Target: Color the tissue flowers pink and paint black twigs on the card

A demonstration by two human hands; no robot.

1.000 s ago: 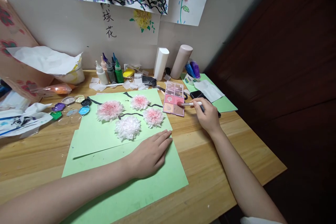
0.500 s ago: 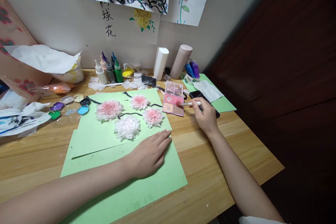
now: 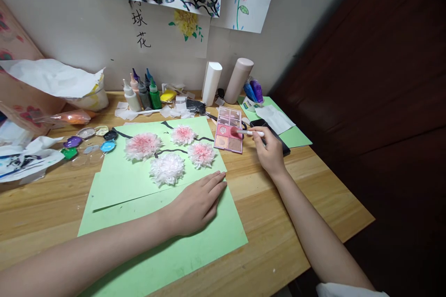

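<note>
One wooden table (image 3: 265, 222) by grey wall (image 3: 87, 32); right fingers (image 3: 259, 143) grip brush (image 3: 245, 132), left fingers (image 3: 212, 183) flat.

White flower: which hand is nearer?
Left. The left hand rests on green paper just below and right of the white flower in view; the right hand is farther right, holding a brush at the palette.

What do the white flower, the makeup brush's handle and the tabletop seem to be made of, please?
White flower: probably matte tissue paper, given thin ruffled edges. Makeup brush: handle smooth, whitish; plastic or painted wood. Tabletop: satin wood or laminate, given its grain.
</note>
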